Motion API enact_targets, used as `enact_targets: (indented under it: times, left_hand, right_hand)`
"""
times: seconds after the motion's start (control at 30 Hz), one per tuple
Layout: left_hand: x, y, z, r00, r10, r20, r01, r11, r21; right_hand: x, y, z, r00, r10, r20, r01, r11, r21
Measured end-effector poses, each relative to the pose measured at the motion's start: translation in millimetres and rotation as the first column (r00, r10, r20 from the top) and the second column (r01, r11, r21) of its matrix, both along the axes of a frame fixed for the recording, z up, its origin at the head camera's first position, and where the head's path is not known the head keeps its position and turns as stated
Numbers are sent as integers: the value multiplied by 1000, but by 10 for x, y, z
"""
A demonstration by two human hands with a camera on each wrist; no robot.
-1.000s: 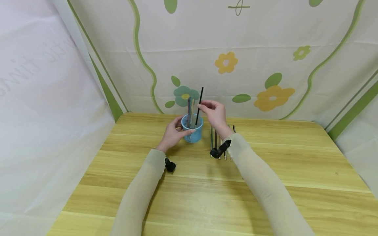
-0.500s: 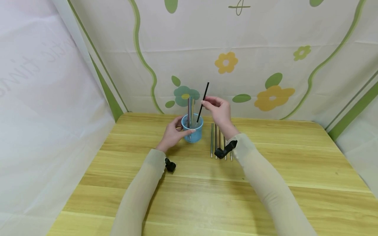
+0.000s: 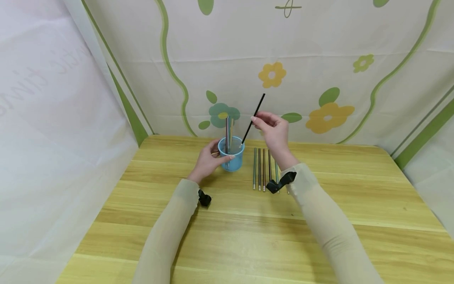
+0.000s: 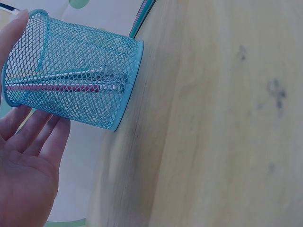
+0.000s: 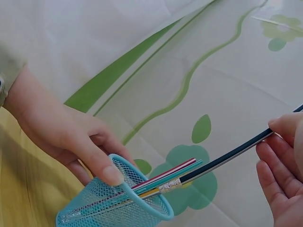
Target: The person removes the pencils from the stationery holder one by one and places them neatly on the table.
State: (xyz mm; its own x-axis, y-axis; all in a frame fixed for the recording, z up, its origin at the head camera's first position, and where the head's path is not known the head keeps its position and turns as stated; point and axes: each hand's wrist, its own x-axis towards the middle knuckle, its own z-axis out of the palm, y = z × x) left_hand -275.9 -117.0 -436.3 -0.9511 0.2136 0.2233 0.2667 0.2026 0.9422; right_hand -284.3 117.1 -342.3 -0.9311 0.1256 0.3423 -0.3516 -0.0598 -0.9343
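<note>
A light-blue mesh pencil cup (image 3: 234, 163) stands on the table, and my left hand (image 3: 207, 161) grips it from the left, thumb over the near side at the rim. Several pencils (image 5: 163, 176), among them red-striped and teal ones, lean inside, eraser ends down as seen through the mesh (image 4: 94, 80). Thumb and fingers of my right hand (image 3: 276, 132) pinch a black pencil (image 3: 259, 104) near its middle. It tilts up to the right. Its silver ferrule and eraser end (image 5: 169, 185) is at the cup's mouth; whether it touches the rim I cannot tell.
Right of the cup, several pencils (image 3: 259, 169) lie side by side on the wooden table (image 3: 227, 236), erasers toward me. My right wrist and its black camera (image 3: 280, 182) partly cover the row. A flower-patterned cloth (image 3: 220, 47) hangs behind the table.
My right hand has moved up and to the right, drawing the black pencil higher and tilting it further right. More of the pencil row shows now. My left hand and the cup stay put.
</note>
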Motion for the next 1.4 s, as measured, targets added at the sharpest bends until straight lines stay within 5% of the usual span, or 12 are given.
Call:
enact_targets:
  times: [0.1,0.43,0.73,1.4]
  left_hand:
    - [-103,-12,-144,1000,11,-9,-11,1000,-11]
    - [-118,-9,-147,1000,1,6,-1,1000,-2]
    - [101,19,153,1000,-27,12,27,999,20]
    - [124,24,179,999,-36,-4,36,999,19]
  right_hand:
    - [21,58,20,1000,-4,-10,4,1000,-19]
    - [89,251,93,999,-6,-40,3,997,-79]
    - [148,435,106,998,-14,-58,6,991,-135]
    - [213,977,-102,999,-34,-37,26,981,-192]
